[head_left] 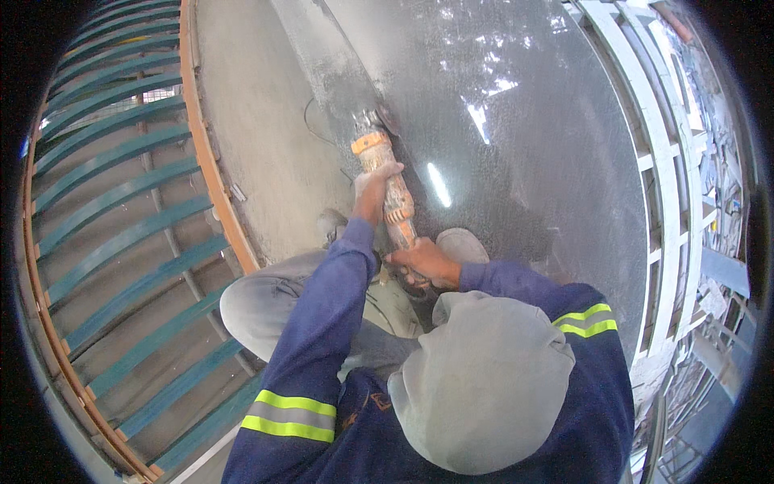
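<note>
Both my hands hold a dusty angle grinder (pixel 395 202) with an orange and off-white body. My left hand (pixel 375 192) wraps round its body, just behind the orange collar near the head. Closer to me, my right hand (pixel 429 262) grips the rear end. At the far end, the grinder's dark disc (pixel 389 119) sits at the surface of a large dark, shiny slab (pixel 524 161). Whether the disc touches it I cannot tell. Beyond the head, a pale grey streak (pixel 322 56) runs away along the surface; I cannot tell if it is dust or a strip.
To the left stands a rack of teal slats (pixel 121 210) with an orange edge (pixel 208 153). A white metal frame (pixel 665 169) runs along the right, with cluttered metal pieces (pixel 726 202) past it. A thin dark cable (pixel 310 125) curves over the pale surface (pixel 258 137) left of the grinder.
</note>
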### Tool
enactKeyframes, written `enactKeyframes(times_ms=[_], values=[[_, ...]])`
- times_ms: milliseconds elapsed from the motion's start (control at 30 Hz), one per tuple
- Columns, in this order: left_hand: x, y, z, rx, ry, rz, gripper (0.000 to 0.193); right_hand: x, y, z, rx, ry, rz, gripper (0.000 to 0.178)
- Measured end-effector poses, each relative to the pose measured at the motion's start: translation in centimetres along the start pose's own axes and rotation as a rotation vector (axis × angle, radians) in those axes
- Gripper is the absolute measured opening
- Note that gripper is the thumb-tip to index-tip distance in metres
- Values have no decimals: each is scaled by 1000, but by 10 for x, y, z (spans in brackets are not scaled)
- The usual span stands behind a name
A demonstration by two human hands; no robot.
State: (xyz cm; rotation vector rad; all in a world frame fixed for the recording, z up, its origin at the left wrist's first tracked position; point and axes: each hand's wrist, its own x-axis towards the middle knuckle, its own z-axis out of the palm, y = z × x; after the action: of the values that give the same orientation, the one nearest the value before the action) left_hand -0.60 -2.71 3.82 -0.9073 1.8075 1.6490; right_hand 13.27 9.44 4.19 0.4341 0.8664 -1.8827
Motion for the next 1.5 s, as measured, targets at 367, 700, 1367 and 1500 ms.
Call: enactKeyframes(times_ms=[367, 700, 1367, 1500], values=[[-35, 10, 15, -44, -19, 3, 30, -9, 13, -5, -112, -19, -13, 30], [-14, 4, 9, -27, 15, 29, 28, -6, 4, -4, -29, -35, 2, 31], [-26, -9, 6, -75, -52, -37, 32, -4, 28, -3, -120, 42, -19, 34], [-24, -10, 3, -87, -38, -33, 34, -14, 16, 3, -108, 24, 0, 30]])
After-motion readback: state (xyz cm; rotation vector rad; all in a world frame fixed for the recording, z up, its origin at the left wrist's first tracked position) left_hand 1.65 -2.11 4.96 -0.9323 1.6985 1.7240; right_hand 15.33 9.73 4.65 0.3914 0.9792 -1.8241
